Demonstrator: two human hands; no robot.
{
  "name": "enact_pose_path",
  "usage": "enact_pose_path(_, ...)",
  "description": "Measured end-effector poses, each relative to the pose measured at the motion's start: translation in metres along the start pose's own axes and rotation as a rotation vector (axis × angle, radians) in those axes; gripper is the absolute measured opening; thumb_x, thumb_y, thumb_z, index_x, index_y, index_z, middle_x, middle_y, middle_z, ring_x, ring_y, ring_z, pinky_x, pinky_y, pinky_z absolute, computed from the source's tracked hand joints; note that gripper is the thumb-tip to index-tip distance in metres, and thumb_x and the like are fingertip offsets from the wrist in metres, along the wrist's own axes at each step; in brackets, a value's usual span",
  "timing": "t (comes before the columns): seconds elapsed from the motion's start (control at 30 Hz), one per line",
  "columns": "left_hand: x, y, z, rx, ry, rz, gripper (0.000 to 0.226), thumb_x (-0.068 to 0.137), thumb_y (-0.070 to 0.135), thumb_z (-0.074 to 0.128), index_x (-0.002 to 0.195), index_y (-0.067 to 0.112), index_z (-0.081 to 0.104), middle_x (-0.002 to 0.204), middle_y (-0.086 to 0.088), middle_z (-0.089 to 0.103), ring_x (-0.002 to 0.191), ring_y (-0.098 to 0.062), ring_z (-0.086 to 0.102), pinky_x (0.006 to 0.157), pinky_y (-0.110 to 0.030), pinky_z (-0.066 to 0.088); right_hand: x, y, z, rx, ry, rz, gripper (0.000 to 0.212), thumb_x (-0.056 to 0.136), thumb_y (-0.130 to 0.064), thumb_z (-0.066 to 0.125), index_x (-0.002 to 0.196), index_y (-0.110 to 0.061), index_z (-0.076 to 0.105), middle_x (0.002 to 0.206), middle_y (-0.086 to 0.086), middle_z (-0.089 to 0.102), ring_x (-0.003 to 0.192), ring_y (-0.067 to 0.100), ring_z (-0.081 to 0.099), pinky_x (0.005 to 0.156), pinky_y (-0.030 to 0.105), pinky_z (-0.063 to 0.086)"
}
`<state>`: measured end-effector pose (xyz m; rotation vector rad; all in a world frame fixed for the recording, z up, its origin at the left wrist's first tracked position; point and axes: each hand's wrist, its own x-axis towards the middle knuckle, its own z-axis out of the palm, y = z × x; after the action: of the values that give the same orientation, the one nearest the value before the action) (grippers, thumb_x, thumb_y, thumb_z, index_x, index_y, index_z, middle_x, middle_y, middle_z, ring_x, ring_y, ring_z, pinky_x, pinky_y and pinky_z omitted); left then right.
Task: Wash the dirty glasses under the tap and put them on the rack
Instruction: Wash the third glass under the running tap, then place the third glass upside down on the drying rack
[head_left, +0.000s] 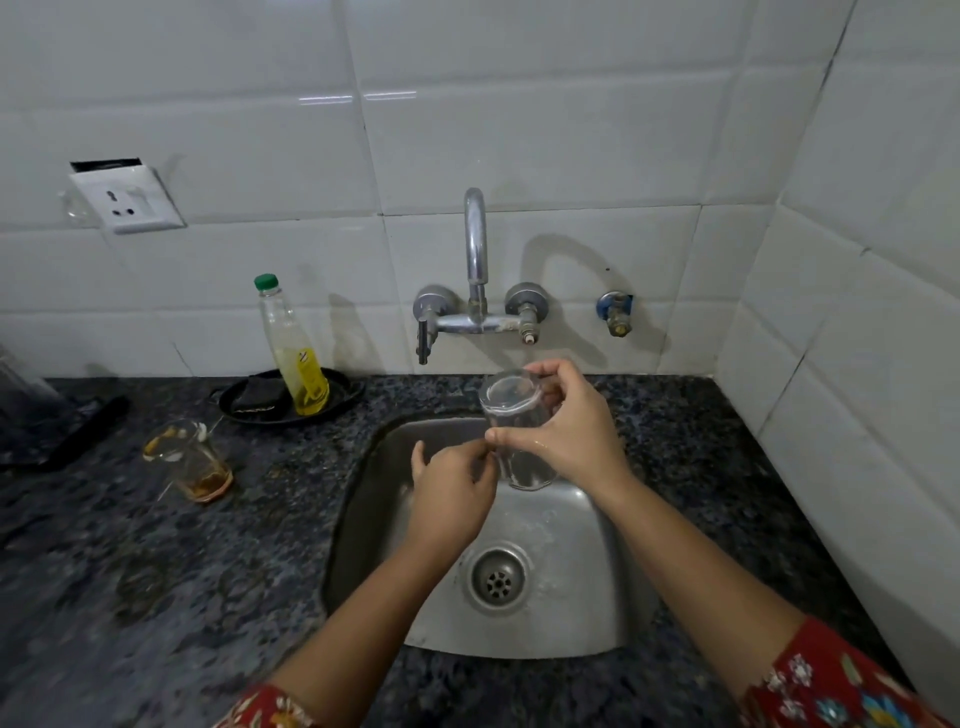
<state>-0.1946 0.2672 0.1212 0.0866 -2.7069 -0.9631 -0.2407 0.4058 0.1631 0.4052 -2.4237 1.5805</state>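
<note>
While R hand (571, 431) grips it over the sink (576, 571), clear glass (511, 402) sits near-upright, long axis approx. vertical, upper end tipped toward camera; L hand (452, 488), fingers curled, meets its side, grip unclear.

I count two glasses: one clear glass (511, 426) over the sink (374, 519) and one dirty glass (189, 460) with brown dregs near the left edge of the counter (156, 597). I have two hands at work, my left hand (452, 488) and my right hand (571, 431). There is one sink with one drain (498, 579). One tap (475, 249) has two knobs, a left knob (434, 306) and a right knob (525, 304), and one separate valve (615, 312) beside it. At the counter's back edge are one green-capped bottle (293, 348), one black dish (337, 402) and one dark pad (257, 397). The wall carries one socket (127, 197).
</note>
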Motion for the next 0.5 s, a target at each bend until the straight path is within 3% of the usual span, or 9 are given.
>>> enact_pose_path(0.1,0.000,-0.012,0.000,-0.113,-0.024,-0.016,0.025,0.096,0.023,0.052,0.113,0.029,0.070,0.077,0.010,0.069,0.084,-0.010,0.067,0.104,-0.045,0.044,-0.001,0.009,0.008,0.065,0.031,0.091,0.074,0.046,-0.038,0.093,0.108,-0.025,0.054,0.100,-0.005,0.064,0.091,0.010,0.060,0.076,0.026,0.052)
enact_pose_path(0.17,0.005,-0.021,-0.010,-0.303,0.016,-0.060,0.028,0.094,0.020,0.057,0.119,0.027,0.068,0.099,0.013,0.073,0.093,-0.002,0.068,0.092,-0.038,0.055,0.002,0.007,0.018,0.270,0.095,0.221,0.072,0.051,-0.028,0.092,0.112,-0.021,0.054,0.105,-0.002,0.065,0.093,0.012,0.063,0.079,0.029,0.055)
enact_pose_path(0.23,0.012,-0.032,-0.029,-0.516,0.117,-0.123,0.030,0.094,0.009,0.058,0.121,0.019,0.066,0.105,0.011,0.073,0.098,-0.001,0.067,0.092,-0.030,0.055,0.009,0.001,0.033,0.585,0.125,0.449,0.065,0.060,-0.018,0.088,0.115,-0.016,0.053,0.106,0.001,0.065,0.093,0.015,0.065,0.079,0.032,0.056)
enact_pose_path(0.33,0.024,-0.057,-0.068,-0.707,0.293,-0.176,0.030,0.095,-0.001,0.055,0.117,0.017,0.063,0.106,0.002,0.072,0.102,-0.007,0.067,0.089,-0.021,0.052,0.024,-0.015,0.066,0.957,0.057,0.760,0.038,0.072,-0.021,0.080,0.103,-0.009,0.063,0.087,0.005,0.065,0.085,0.018,0.063,0.076,0.035,0.055)
enact_pose_path(0.4,0.032,-0.080,-0.099,-0.754,0.373,-0.182,0.029,0.095,-0.002,0.055,0.116,0.016,0.062,0.107,-0.002,0.072,0.102,-0.010,0.067,0.087,-0.018,0.051,0.032,-0.032,0.098,1.103,-0.017,0.856,0.019,0.079,-0.023,0.074,0.085,-0.008,0.065,0.082,0.007,0.062,0.077,0.017,0.058,0.083,0.038,0.053)
enact_pose_path(0.5,0.041,-0.121,-0.154,-0.842,0.453,-0.224,0.026,0.095,0.000,0.056,0.117,0.012,0.064,0.105,-0.003,0.073,0.100,-0.012,0.067,0.085,-0.019,0.052,0.045,-0.064,0.155,1.205,-0.095,0.911,0.017,0.084,-0.024,0.069,0.081,-0.009,0.062,0.096,0.012,0.061,0.079,0.021,0.057,0.094,0.040,0.049)
